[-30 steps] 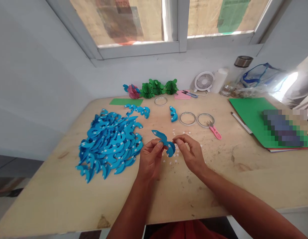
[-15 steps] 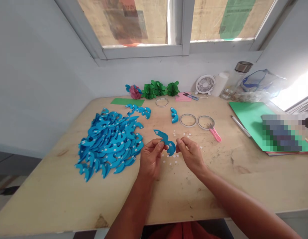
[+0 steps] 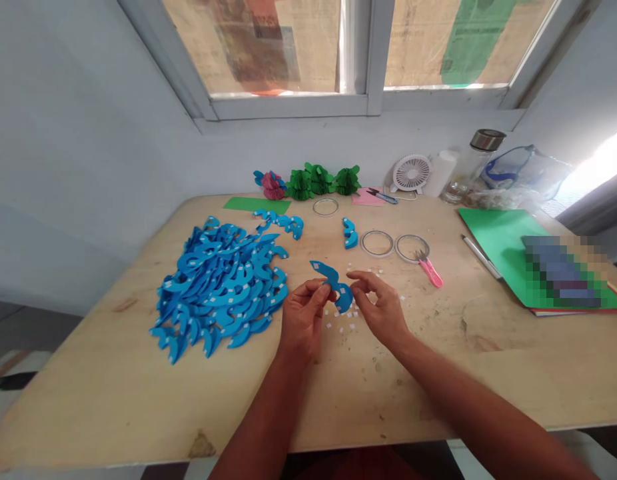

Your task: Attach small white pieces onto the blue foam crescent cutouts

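My left hand [image 3: 304, 312] pinches a curved blue paper piece [image 3: 344, 299] between thumb and fingers, above the middle of the table. Small white squares dot this piece, one near its pointed upper end. At its right edge is my right hand [image 3: 381, 305], index finger lifted away from the thumb and nothing visible between them. The thumb tip is close to the paper; whether it touches I cannot tell. Beneath the hands lie several tiny white squares [image 3: 341, 329]. To the left spreads a big heap of similar blue paper pieces [image 3: 228, 280], also marked with white squares.
Another blue piece [image 3: 349, 233] lies ahead, beside tape rolls [image 3: 377, 243]. Pink-handled snips [image 3: 430, 272] rest on the right roll. Green paper figures [image 3: 319, 180], a small fan [image 3: 411, 175] and a glass bottle [image 3: 461, 177] line the wall. Green sheets [image 3: 493, 230] and a pen [image 3: 481, 256] are right.
My right index finger has lifted and parted from the thumb, where the fingertips were together before. The left hand keeps its hold on the blue piece. The view has shifted slightly.
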Available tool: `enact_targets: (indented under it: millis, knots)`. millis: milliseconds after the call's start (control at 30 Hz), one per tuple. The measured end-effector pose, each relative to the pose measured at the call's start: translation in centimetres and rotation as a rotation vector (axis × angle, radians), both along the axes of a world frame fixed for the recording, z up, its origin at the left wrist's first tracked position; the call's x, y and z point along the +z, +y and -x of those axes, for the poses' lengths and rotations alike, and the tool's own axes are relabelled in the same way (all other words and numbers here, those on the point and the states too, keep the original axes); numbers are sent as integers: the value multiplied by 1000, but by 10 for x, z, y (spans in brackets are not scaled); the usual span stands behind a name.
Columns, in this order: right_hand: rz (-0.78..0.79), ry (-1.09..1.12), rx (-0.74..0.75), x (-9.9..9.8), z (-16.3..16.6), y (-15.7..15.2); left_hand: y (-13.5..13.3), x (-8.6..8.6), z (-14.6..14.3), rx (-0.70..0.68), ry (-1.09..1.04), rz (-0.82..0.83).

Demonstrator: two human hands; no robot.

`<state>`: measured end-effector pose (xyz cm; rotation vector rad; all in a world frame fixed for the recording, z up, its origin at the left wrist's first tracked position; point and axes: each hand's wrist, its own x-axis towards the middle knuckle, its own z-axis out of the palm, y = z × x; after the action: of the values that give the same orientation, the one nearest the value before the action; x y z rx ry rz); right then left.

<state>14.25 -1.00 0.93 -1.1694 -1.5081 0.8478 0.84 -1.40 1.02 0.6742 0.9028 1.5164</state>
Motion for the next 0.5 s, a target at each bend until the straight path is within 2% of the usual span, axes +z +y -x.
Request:
enact_targets:
  millis: [100, 200, 300, 500]
  knots:
    - [-41, 18, 10, -1, -1, 2, 0, -1, 1, -11, 16, 1]
    - [19, 83, 30, 1, -1, 2, 1, -4, 2, -15, 40, -15]
    - [75, 129, 65, 4, -1, 0, 0, -5, 3, -27, 150, -30]
    - [80, 89, 66, 7, 4, -4, 0, -3, 2, -23, 319, -9]
